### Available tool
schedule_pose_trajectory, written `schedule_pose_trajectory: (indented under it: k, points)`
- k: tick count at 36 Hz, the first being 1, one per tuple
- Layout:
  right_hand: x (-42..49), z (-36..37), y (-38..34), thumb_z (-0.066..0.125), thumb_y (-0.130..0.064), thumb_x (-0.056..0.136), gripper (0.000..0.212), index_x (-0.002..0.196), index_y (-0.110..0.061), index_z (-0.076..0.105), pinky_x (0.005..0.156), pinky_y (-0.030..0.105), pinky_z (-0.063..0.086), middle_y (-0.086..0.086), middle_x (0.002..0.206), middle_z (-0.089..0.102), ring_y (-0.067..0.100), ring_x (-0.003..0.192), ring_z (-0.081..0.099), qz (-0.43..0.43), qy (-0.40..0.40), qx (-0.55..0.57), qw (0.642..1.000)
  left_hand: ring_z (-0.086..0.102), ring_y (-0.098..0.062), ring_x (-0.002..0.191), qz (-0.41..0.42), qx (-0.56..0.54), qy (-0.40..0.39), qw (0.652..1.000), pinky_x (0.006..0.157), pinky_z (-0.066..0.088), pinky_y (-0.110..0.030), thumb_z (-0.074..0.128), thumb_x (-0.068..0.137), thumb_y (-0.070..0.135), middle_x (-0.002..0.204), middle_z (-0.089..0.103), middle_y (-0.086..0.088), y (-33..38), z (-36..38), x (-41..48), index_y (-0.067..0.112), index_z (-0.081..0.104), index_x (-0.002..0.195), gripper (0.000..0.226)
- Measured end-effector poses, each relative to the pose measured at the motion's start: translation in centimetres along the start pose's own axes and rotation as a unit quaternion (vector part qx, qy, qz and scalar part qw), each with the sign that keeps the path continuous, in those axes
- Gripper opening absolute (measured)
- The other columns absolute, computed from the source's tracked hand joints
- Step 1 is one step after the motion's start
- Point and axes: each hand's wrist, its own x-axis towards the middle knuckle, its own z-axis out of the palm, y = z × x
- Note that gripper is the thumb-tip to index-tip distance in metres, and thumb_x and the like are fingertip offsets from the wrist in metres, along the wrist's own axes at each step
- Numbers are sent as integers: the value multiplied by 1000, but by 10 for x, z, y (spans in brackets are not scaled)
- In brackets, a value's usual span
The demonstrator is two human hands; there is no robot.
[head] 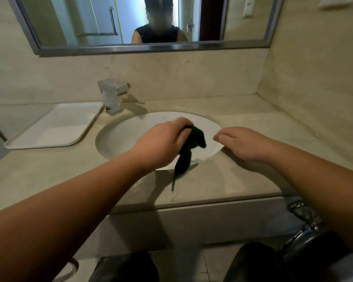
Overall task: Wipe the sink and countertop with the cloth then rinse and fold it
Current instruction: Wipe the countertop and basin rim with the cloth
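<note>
1. Bathroom: beige stone desk (263,119) with a round white sink (126,135) set in it; mirror (80,21) above.
2. Left hand (161,143) over sink, gripping bunched dark green cloth (193,143); cloth's tail hangs past sink's front rim.
3. Right hand (245,143) at sink's right rim, fingers loosely curled, holding nothing.
4. Tap (112,96) behind sink, toward its left; white tray (55,125) left of sink.

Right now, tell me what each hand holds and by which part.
The left hand grips the dark cloth by its bunched upper end; the tail hangs over the sink rim. The right hand holds nothing.
</note>
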Motion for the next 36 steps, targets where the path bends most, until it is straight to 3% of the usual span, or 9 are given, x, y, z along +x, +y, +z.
schedule_pose_trajectory:
  k: [5, 8, 11, 14, 17, 19, 23, 29, 36]
  points:
    - [1, -6, 14, 45, -46, 102, 42, 102, -13, 72, 94, 41, 50, 7, 106, 72, 27, 101, 64, 17, 25, 30, 999, 55, -16, 115, 220, 0, -159, 963, 103, 44, -34, 52, 105, 51, 130, 60, 2, 30, 26, -23, 32, 52, 145, 44]
    - [0, -1, 20, 44, -45, 105, 46, 98, -8, 71, 88, 39, 49, 8, 99, 72, 26, 93, 63, 9, 23, 33, 999, 50, -21, 110, 263, 105, -150, 947, 100, 43, -42, 39, 105, 61, 132, 53, -2, 24, 56, -32, 35, 45, 149, 52]
    - [0, 7, 22, 41, -49, 105, 46, 95, -15, 71, 88, 39, 51, 4, 98, 72, 23, 91, 63, 7, 28, 31, 999, 46, -19, 106, 229, 104, -135, 958, 98, 41, -41, 30, 108, 55, 130, 51, 1, 19, 61, -20, 36, 40, 150, 48]
    - [1, 8, 23, 40, -49, 105, 46, 95, -16, 71, 87, 39, 51, 2, 98, 71, 22, 91, 63, 5, 33, 33, 999, 50, -19, 108, 120, 70, -184, 973, 98, 42, -38, 34, 110, 50, 128, 51, 0, 8, 57, -1, 38, 36, 149, 41]
    - [0, 4, 24, 40, -48, 105, 47, 88, -14, 66, 77, 36, 47, 4, 92, 69, 24, 88, 63, 9, 32, 31, 999, 63, -25, 104, 48, 94, -165, 981, 91, 50, -40, 40, 110, 45, 119, 63, -3, -11, 51, 11, 30, 49, 133, 30]
    - [-1, -1, 26, 40, -49, 105, 49, 94, -11, 68, 84, 37, 51, 6, 96, 71, 26, 91, 64, 19, 35, 29, 999, 64, -25, 100, 21, 125, -126, 984, 85, 53, -40, 43, 109, 44, 115, 66, -2, -19, 43, 16, 26, 55, 129, 29]
    - [-3, -9, 33, 37, -49, 104, 48, 103, -16, 72, 90, 40, 52, 6, 105, 72, 24, 94, 63, 34, 47, 32, 998, 62, -20, 98, 51, 51, -29, 997, 82, 51, -36, 43, 109, 46, 118, 63, 1, 6, 35, 22, 28, 52, 137, 34]
    - [-6, -10, 38, 40, -49, 104, 40, 102, -25, 72, 86, 39, 50, -3, 100, 69, 18, 92, 62, 59, 77, 82, 992, 51, -20, 92, 220, 106, -132, 961, 85, 49, -41, 35, 106, 60, 112, 54, -2, 46, 73, 6, 35, 48, 143, 47]
    - [-12, 0, 42, 40, -47, 105, 44, 85, -16, 64, 81, 41, 49, 4, 88, 67, 26, 85, 62, 36, 52, 56, 996, 61, -31, 96, 72, 83, -165, 980, 88, 52, -46, 38, 108, 49, 114, 57, -8, 22, 75, 27, 31, 43, 136, 34]
